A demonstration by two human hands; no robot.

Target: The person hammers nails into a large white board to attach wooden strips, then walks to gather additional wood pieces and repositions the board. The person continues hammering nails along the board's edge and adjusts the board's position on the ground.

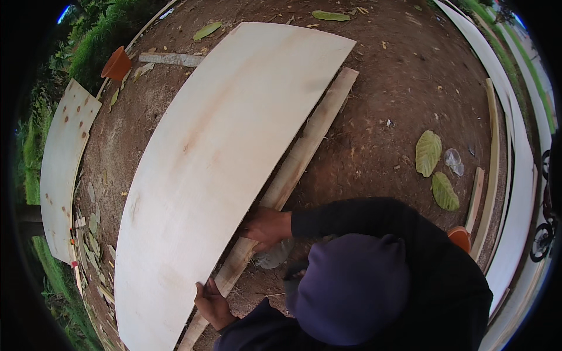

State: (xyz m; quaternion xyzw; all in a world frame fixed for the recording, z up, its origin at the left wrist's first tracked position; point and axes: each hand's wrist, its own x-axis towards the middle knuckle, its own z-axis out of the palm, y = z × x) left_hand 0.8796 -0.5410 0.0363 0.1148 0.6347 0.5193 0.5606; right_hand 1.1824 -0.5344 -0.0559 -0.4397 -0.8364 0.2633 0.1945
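A large pale plywood sheet (199, 158) lies slanted across the middle, with a rough timber plank (293, 164) showing along its right edge. My left hand (213, 305) is closed on the sheet's near right edge, thumb and fingers pinching it. Farther along the same edge, my right hand (267, 227) reaches across the plank. Its fingertips go into the dark gap beside the sheet and are hidden. Between my dark sleeves is a rounded purple cloth shape (351, 286), which covers part of the ground.
Another knotty plywood sheet (67, 169) stands at the left, near an orange pot (117, 64). Long boards (490, 169) and white sheets (521, 193) run along the right. A second orange pot (459, 237) is there. Dry leaves (428, 153) and clear plastic (453, 161) lie on brown soil.
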